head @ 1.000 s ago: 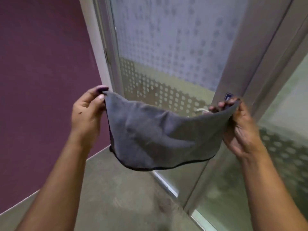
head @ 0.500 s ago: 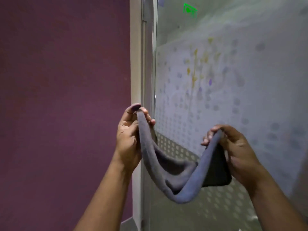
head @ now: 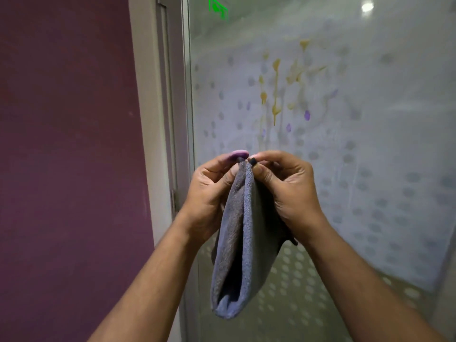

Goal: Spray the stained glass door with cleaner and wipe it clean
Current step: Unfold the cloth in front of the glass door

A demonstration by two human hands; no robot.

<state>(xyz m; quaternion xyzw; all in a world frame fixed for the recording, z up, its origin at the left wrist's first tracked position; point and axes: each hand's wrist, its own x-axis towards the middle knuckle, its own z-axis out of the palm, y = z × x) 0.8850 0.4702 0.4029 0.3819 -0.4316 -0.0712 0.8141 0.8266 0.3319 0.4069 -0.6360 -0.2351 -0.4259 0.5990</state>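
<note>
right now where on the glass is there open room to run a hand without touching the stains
Free: the dotted frosted glass door right of the right hand below the drips, and the strip beside the grey door frame. Crowded: the yellow drip stains with purple spots, just above both hands pinching the folded grey microfibre cloth.

Office or commercial corridor: frosted dot-patterned glass door (head: pixel 345 169), green exit sign (head: pixel 218 7) (reflected), maroon wall (head: pixel 66 144).

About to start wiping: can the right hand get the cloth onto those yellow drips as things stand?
Probably yes: nothing stands between the right hand and the yellow drips above it. But the left hand also pinches the folded cloth.
</note>
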